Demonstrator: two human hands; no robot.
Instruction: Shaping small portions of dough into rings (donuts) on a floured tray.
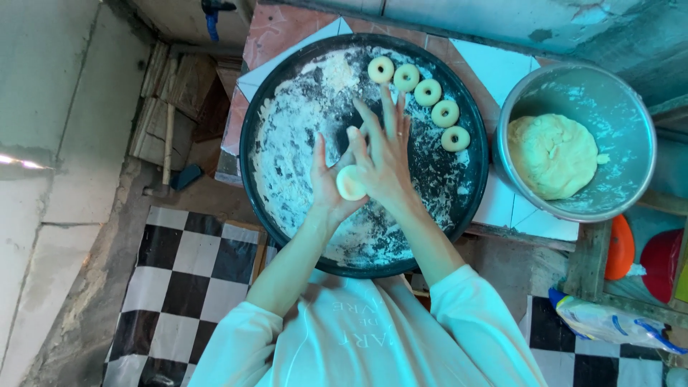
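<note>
Both hands, left hand [331, 188] and right hand [383, 154], press a dough disc [351, 183] between flat, spread-fingered palms above the floured tray [287, 129]. Risk: uneven pressure could tear it or drop it.

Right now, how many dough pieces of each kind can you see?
Ring-shaped dough pieces on the floured black tray: 5
Flat dough disc between left hand and right hand: 1
Large dough mass in metal bowl: 1
Total: 7
</note>
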